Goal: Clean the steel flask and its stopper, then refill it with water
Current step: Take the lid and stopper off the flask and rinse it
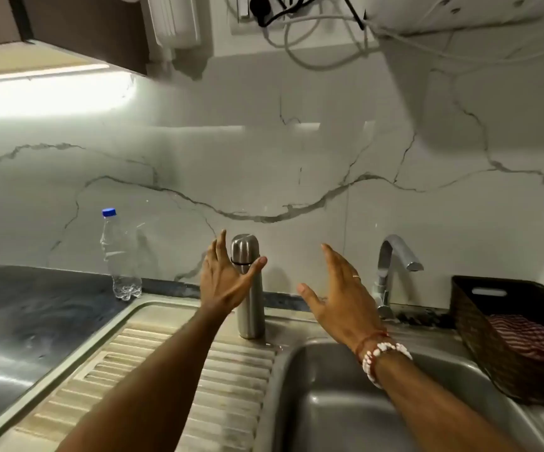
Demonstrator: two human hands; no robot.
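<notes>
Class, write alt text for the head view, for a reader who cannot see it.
An upright, capped steel flask stands on the drainboard beside the sink, with the left hand open in front of it and the right hand open to its right. A tap stands behind the sink; a plastic bottle stands on the left counter.

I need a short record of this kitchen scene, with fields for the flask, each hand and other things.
flask: steel, upright on the drainboard, cap on
left hand: open, in front of the flask; contact unclear
right hand: open, above the sink, apart from the flask
nearby: plastic bottle, tap, basket with striped cloth
</notes>
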